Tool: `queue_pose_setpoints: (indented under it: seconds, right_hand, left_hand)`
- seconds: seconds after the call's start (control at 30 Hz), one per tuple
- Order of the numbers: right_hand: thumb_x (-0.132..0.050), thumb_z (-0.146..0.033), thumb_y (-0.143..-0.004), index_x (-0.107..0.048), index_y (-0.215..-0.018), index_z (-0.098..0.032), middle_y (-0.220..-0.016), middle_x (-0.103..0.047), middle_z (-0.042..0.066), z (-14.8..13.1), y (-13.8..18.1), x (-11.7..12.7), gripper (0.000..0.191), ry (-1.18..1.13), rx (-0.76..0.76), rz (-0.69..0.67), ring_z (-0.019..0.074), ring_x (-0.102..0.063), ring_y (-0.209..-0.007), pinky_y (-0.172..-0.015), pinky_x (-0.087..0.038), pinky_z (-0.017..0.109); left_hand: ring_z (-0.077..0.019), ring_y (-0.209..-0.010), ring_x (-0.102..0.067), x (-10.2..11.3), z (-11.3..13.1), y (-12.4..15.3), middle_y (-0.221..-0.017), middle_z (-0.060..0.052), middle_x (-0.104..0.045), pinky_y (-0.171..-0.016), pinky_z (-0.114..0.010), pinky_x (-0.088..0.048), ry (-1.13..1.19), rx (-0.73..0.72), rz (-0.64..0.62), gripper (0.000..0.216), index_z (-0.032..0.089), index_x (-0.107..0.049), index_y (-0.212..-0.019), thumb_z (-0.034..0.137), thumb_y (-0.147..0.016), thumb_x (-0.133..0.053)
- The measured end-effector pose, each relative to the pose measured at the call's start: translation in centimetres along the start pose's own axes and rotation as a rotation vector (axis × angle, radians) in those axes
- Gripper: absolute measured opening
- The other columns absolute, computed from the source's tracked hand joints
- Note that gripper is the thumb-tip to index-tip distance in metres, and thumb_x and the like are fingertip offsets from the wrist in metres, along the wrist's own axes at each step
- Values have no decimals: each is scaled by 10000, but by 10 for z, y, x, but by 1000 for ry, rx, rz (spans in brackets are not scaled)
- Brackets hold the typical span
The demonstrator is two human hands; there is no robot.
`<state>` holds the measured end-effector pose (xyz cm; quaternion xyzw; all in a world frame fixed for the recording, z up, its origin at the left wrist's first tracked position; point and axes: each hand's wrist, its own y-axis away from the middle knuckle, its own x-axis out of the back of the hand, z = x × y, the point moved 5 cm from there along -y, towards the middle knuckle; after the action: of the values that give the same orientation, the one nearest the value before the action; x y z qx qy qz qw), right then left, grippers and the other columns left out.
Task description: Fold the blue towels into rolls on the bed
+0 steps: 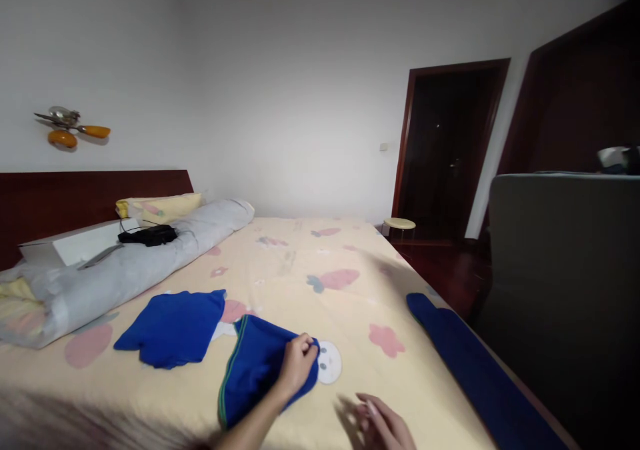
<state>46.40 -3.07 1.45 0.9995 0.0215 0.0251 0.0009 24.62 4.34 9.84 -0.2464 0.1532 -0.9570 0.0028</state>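
Note:
My left hand (pixel 299 362) is closed in a pinch on the far edge of a blue garment with a green-striped hem (pixel 253 370), which lies on the bed near me. My right hand (pixel 383 423) hovers low over the sheet to the right of that garment, fingers loosely spread, holding nothing. A second folded blue garment (pixel 173 327) lies flat to the left. A long dark blue piece of clothing (pixel 475 370) stretches along the bed's right edge.
The bed has a cream sheet with pink prints (pixel 320 263). A grey rolled quilt (pixel 135 267) with a black object (pixel 149 235) and a white box (pixel 75 245) lies at the headboard. A grey chair (pixel 565 283), small stool (pixel 399 224) and dark doorway (pixel 447 150) stand right.

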Motion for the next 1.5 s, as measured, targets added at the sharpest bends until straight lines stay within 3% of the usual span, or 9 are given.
queue_pose_setpoints:
  seconds: [0.1,0.2,0.4,0.53,0.73,0.93,1.1,1.27,1.5]
  right_hand:
    - [-631,-700,-676,-697,-1075,-232,-1056,-721,82,-15,-20,-46,619,-177,49,55,269,-671,-939,-883,-526,386]
    - [-761,-572,-583,-704,-1001,-213,-1024,-726,94,-23,-32,-50,555,-214,117,85,301,-654,-996,-910,-507,414]
    - [-624,-427,-676,-675,-1028,-181,-1011,-710,123,-22,-46,-1,432,9,223,330,311,-651,-951,-854,-509,437]
    - [-531,-392,-735,-672,-1068,-159,-1130,-643,181,-39,-42,-2,430,439,431,620,355,-573,-1073,-930,-428,540]
    - [-461,-254,-832,-670,-1013,-200,-989,-692,91,-54,-49,-112,282,425,432,-8,218,-628,-933,-870,-458,334]
    - [-502,-342,-812,-663,-743,-183,-754,-703,65,-38,-78,-166,236,322,240,-59,210,-630,-737,-695,-449,293]
    - [-686,-334,-642,-592,-645,-190,-606,-656,15,-20,-92,-165,173,248,108,-45,181,-616,-595,-562,-429,258]
    - [-680,-311,-600,-555,-633,-186,-470,-574,-37,-12,-95,-154,180,170,-13,-68,154,-586,-431,-446,-393,227]
    - [-563,-238,-620,-543,-599,-203,-403,-551,-49,-21,-102,-72,46,203,-37,79,131,-568,-403,-429,-368,202]
  left_hand:
    - [-185,-552,-617,-31,16,20,-634,-40,-670,-492,-280,-462,29,-29,-190,166,253,-662,-748,367,-806,-556]
    - [-212,-739,-685,-20,20,27,-841,-62,-741,-641,-287,-537,-34,-81,-309,197,262,-723,-852,377,-832,-564]
    - [-314,-1129,-567,78,-52,15,-1151,-190,-648,-1004,-462,-382,-449,167,110,340,135,-628,-1100,242,-869,-402]
    - [-305,-1093,-559,91,-102,26,-1073,-174,-645,-966,-417,-380,-699,261,112,291,133,-615,-1045,297,-862,-459]
    - [-222,-967,-600,59,-118,27,-887,-50,-660,-879,-314,-399,-533,298,31,111,210,-584,-795,253,-838,-491]
    - [-143,-875,-657,39,-101,31,-872,-18,-692,-751,-202,-460,-198,226,-60,110,197,-583,-870,205,-809,-492]
    - [-167,-898,-673,37,-103,40,-888,-44,-711,-772,-235,-490,92,236,-92,198,183,-621,-927,200,-740,-558]
    - [-157,-791,-658,43,-110,38,-809,-11,-672,-730,-245,-490,-72,251,-14,111,209,-578,-855,161,-769,-527]
    - [-139,-892,-641,92,-124,41,-904,-13,-654,-794,-222,-458,-431,265,141,206,238,-540,-884,67,-815,-447]
